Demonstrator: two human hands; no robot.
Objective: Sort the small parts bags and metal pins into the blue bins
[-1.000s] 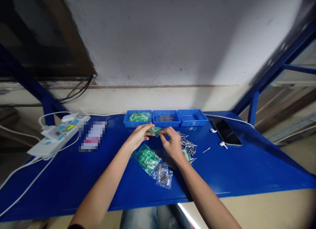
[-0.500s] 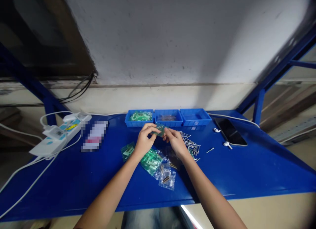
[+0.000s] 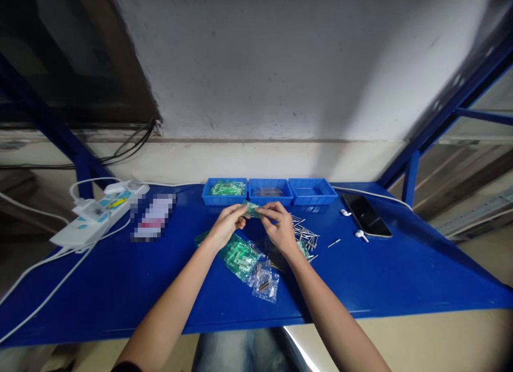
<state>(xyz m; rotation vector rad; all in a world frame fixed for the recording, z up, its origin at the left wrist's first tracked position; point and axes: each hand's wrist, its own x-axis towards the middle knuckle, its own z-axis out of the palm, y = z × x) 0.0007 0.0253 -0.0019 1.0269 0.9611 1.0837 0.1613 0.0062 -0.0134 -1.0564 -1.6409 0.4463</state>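
Observation:
Between my two hands a small green plastic bag point(image 3: 251, 209) is held up just in front of the blue bins. My left hand point(image 3: 229, 225) pinches its left side, and the fingers of my right hand point(image 3: 278, 225) are closed on its right side. What lies inside the bag is too small to make out. Below my hands is a pile of green bags with pale pieces point(image 3: 240, 258). Nearer to me lie clear bags with small brass-coloured pins point(image 3: 265, 285). Loose metal rivets point(image 3: 306, 235) are heaped beside my right wrist.
Three blue bins stand along the back: one with green bags point(image 3: 227, 189), one with clear bags point(image 3: 269, 192), and a right-hand bin point(image 3: 312, 192). A phone point(image 3: 367, 216) and earbuds point(image 3: 361, 235) lie right; a power strip point(image 3: 96, 217) with white cables lies left.
My right hand has turned more upright and its fingers have shifted along the green bag. The bag lies flatter between both hands. The camera view has moved slightly.

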